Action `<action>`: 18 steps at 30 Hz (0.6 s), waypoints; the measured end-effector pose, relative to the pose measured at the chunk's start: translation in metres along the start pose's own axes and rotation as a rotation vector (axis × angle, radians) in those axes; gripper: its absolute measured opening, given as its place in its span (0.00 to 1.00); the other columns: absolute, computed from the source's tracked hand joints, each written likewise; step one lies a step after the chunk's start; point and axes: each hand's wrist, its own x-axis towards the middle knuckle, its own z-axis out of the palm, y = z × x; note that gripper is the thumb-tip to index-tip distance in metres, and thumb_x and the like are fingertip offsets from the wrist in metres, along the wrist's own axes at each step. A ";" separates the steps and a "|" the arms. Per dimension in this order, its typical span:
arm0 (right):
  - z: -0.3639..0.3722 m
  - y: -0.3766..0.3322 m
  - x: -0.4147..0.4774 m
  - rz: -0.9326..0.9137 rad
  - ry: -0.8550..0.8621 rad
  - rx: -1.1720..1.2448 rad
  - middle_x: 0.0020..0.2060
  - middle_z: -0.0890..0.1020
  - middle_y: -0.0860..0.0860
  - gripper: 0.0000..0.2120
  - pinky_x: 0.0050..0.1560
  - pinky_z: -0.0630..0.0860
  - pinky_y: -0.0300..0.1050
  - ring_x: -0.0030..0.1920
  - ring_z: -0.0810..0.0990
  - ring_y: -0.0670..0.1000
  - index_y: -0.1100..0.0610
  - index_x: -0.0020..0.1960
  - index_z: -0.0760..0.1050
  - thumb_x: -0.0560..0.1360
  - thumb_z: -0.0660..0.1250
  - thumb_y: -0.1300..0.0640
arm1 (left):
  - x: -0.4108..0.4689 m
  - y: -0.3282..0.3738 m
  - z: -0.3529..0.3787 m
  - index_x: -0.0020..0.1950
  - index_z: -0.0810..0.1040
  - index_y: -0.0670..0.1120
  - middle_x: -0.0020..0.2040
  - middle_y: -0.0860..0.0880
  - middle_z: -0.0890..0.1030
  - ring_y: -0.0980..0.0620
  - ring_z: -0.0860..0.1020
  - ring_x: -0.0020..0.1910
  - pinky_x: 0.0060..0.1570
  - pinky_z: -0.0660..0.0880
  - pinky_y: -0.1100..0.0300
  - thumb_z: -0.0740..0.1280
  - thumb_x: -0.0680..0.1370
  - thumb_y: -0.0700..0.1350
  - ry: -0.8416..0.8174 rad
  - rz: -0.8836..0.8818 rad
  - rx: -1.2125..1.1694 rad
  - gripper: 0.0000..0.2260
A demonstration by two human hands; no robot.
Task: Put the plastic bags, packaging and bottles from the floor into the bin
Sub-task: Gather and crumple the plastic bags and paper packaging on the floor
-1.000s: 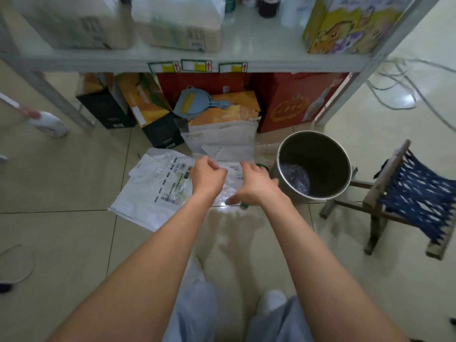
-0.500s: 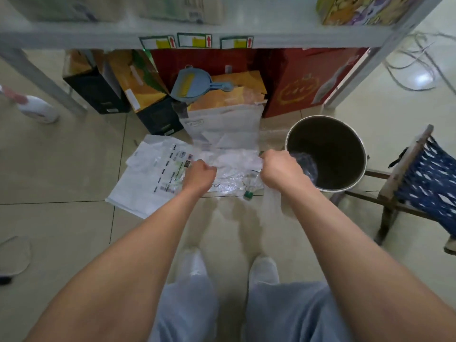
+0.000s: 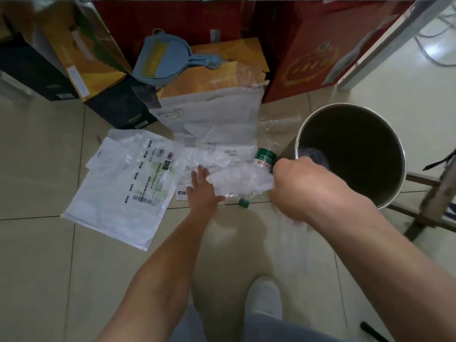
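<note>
My right hand (image 3: 293, 183) is closed on a crumpled clear plastic bag (image 3: 241, 180) and holds it just left of the round metal bin (image 3: 392, 193). My left hand (image 3: 201, 190) lies flat with spread fingers on the bag's left end, above the packaging on the floor. A clear bottle with a green label (image 3: 265, 156) lies behind the bag, and a green bottle cap (image 3: 243, 203) shows under it. White printed mailer bags (image 3: 123, 186) and a grey-white mailer (image 3: 209, 122) are spread on the tiles. Something clear lies at the bin's bottom.
Boxes stand under the shelf at the back: black (image 3: 121, 104), yellow (image 3: 84, 55) and red (image 3: 306, 50). A blue dustpan with brush (image 3: 167, 60) rests on an orange box. A wooden stool frame (image 3: 434, 193) stands right of the bin. My shoe (image 3: 264, 297) is below.
My right hand has lifted the clear bag and carried it right, to the bin's rim. My left hand has opened from a fist to flat fingers. The camera has dropped closer to the floor.
</note>
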 end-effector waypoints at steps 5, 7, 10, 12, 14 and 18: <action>-0.005 -0.001 0.006 0.014 -0.040 0.002 0.58 0.75 0.59 0.17 0.57 0.79 0.56 0.58 0.79 0.61 0.58 0.69 0.71 0.80 0.63 0.61 | 0.011 -0.002 -0.030 0.70 0.71 0.33 0.66 0.36 0.76 0.39 0.74 0.66 0.68 0.68 0.47 0.63 0.81 0.37 0.038 0.016 -0.172 0.19; -0.008 -0.003 0.008 0.001 -0.041 0.027 0.62 0.74 0.61 0.18 0.58 0.78 0.56 0.60 0.78 0.62 0.60 0.69 0.70 0.80 0.62 0.60 | 0.012 -0.008 -0.052 0.64 0.77 0.34 0.62 0.37 0.80 0.40 0.77 0.64 0.66 0.71 0.48 0.65 0.80 0.39 0.015 0.068 -0.211 0.14; -0.014 -0.006 0.007 -0.034 0.015 0.099 0.65 0.74 0.63 0.18 0.55 0.76 0.53 0.62 0.77 0.64 0.62 0.69 0.71 0.81 0.61 0.59 | 0.002 -0.010 -0.101 0.47 0.82 0.37 0.49 0.37 0.84 0.39 0.82 0.51 0.51 0.78 0.50 0.66 0.79 0.41 0.105 0.177 -0.312 0.08; -0.017 -0.008 0.003 -0.055 0.068 0.160 0.65 0.74 0.65 0.17 0.53 0.74 0.51 0.64 0.76 0.66 0.63 0.67 0.72 0.81 0.60 0.59 | -0.007 -0.010 -0.136 0.39 0.79 0.40 0.42 0.38 0.83 0.42 0.82 0.45 0.43 0.76 0.55 0.66 0.77 0.41 0.092 0.187 -0.341 0.09; -0.019 -0.010 -0.002 -0.069 0.080 0.231 0.64 0.76 0.66 0.17 0.52 0.74 0.50 0.62 0.77 0.67 0.64 0.65 0.74 0.80 0.59 0.59 | -0.025 -0.008 -0.168 0.38 0.77 0.40 0.39 0.40 0.83 0.46 0.82 0.41 0.38 0.72 0.58 0.67 0.76 0.41 0.027 0.182 -0.462 0.07; -0.021 -0.023 -0.011 -0.112 0.089 0.412 0.62 0.78 0.66 0.19 0.56 0.78 0.55 0.57 0.79 0.67 0.66 0.64 0.75 0.82 0.54 0.55 | -0.085 0.005 -0.201 0.46 0.79 0.33 0.40 0.41 0.81 0.50 0.82 0.38 0.40 0.75 0.57 0.67 0.76 0.38 -0.042 0.211 -0.833 0.07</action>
